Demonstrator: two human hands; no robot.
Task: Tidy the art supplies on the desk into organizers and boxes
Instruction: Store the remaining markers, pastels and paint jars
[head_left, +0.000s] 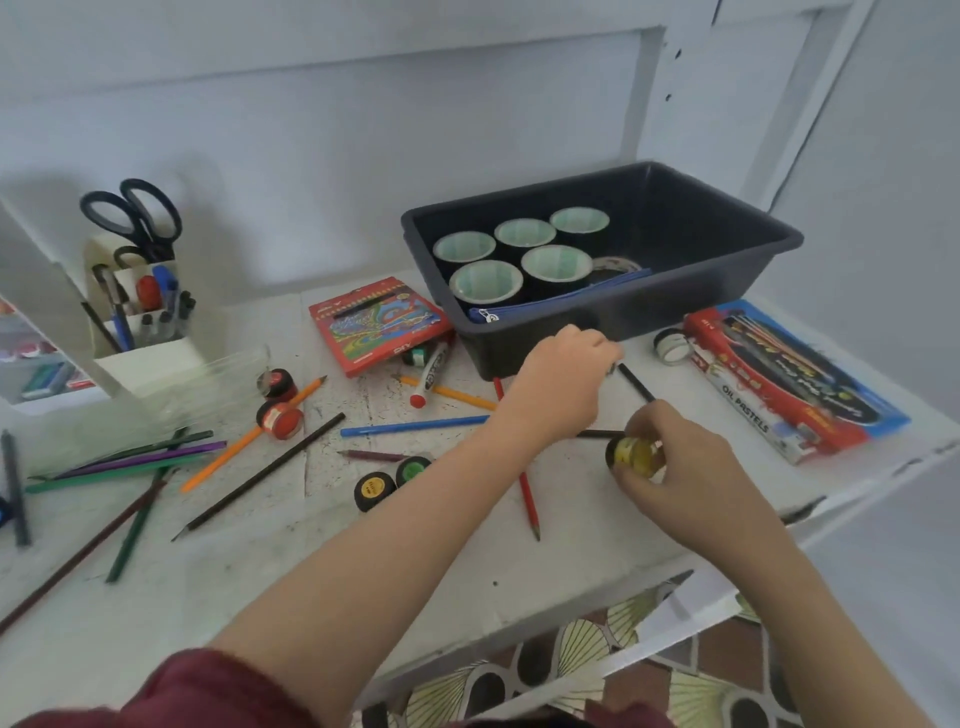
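The right hand (691, 470) grips a small round yellow-labelled paint jar (635, 456). Just beyond, the left hand (563, 387) curls against a thin black pencil (638, 383); whether it grips is unclear.

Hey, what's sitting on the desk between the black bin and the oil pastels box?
One small roll of tape, right beside the oil pastels box and clear of the black bin; the head view shows it.

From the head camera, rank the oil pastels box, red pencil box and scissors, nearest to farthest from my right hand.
1. The oil pastels box, just right of the right hand, which grips a yellow paint jar.
2. The red pencil box, farther off to the left.
3. The scissors, far left, upright in the white organizer.
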